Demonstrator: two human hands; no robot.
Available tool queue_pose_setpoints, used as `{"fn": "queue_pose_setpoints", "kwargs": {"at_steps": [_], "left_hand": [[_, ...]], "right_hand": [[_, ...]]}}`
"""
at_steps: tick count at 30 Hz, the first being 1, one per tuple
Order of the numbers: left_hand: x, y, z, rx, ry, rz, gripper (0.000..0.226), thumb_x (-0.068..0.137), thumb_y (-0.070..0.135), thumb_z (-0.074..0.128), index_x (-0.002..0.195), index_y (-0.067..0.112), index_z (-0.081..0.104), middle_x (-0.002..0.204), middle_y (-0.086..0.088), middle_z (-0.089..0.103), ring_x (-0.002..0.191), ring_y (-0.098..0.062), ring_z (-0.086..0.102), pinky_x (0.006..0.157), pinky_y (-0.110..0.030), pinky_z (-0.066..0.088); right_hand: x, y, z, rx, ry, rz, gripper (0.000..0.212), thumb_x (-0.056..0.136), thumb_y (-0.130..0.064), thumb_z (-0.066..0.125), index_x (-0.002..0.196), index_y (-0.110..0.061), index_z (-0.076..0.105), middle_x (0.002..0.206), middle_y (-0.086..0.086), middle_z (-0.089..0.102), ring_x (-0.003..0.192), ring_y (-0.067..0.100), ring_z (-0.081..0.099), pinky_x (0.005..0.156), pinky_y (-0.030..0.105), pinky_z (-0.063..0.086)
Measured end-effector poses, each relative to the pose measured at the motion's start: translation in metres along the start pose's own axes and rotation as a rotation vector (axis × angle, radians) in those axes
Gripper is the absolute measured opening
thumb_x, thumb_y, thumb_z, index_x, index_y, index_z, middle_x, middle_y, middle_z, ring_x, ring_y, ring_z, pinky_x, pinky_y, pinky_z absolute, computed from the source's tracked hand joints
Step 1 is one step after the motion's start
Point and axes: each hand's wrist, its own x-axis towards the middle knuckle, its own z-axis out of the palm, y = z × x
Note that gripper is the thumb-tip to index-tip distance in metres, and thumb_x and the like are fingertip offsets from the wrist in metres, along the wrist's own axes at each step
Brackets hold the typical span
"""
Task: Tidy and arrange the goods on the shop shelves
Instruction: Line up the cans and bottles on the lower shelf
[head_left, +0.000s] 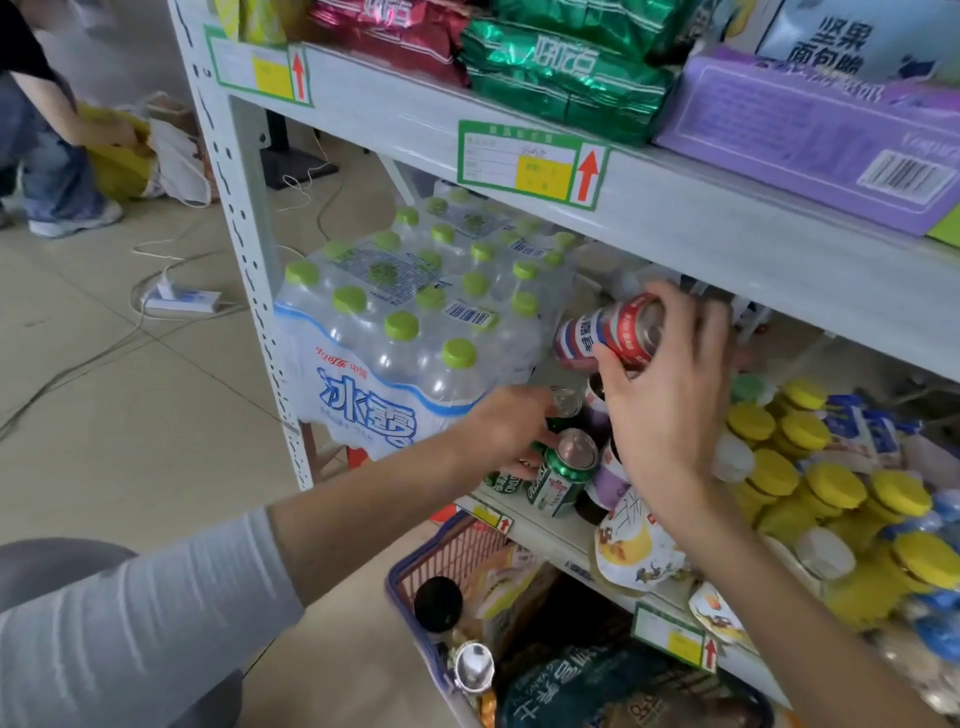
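Above green cans (563, 475), right hand (670, 400) grips tilted red can (605, 335).

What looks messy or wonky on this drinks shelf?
The green can near the front of the shelf leans instead of standing straight, and a white pouch beside it droops over the edge.

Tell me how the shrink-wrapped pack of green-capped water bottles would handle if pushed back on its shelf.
Probably heavy: the water pack holds many bottles. Its thin film likely stretches under fingers rather than giving a firm grip. On its broad base it should slide, not tip.
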Motion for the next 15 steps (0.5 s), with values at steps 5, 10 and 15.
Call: {"fn": "queue_pose_setpoints", "kwargs": {"at_steps": [5, 10, 15], "left_hand": [[-0.015, -0.006, -0.003, -0.742, -0.180, -0.248, 0.073, 0.103, 0.067, 0.021, 0.130, 0.007, 0.052, 0.105, -0.030, 0.073, 0.086, -0.045, 0.073, 0.054, -0.036, 0.061], [-0.011, -0.026, 0.018, -0.813, -0.169, -0.364, 0.056, 0.101, 0.059, 0.045, 0.119, 0.008, 0.061, 0.088, -0.021, 0.070, 0.072, -0.034, 0.070, 0.057, -0.030, 0.060], [-0.010, -0.032, 0.020, -0.656, -0.102, -0.325, 0.062, 0.097, 0.064, 0.038, 0.097, 0.008, 0.064, 0.066, -0.012, 0.061, 0.051, -0.022, 0.056, 0.051, -0.023, 0.041]], "right_hand": [[-0.024, 0.001, -0.047, 0.709, -0.075, 0.435, 0.042, 0.084, -0.023, 0.083, 0.118, -0.036, 0.061, 0.121, 0.003, 0.061, 0.102, 0.018, 0.068, 0.068, 0.030, 0.062], [-0.030, 0.011, -0.052, 0.803, -0.209, 0.577, 0.036, 0.084, -0.023, 0.084, 0.114, -0.029, 0.065, 0.108, -0.002, 0.070, 0.092, 0.015, 0.074, 0.060, 0.032, 0.062], [-0.025, 0.019, -0.057, 0.696, -0.250, 0.552, 0.027, 0.086, -0.044, 0.079, 0.106, -0.033, 0.066, 0.101, -0.009, 0.071, 0.090, 0.010, 0.073, 0.067, 0.034, 0.063]]}}
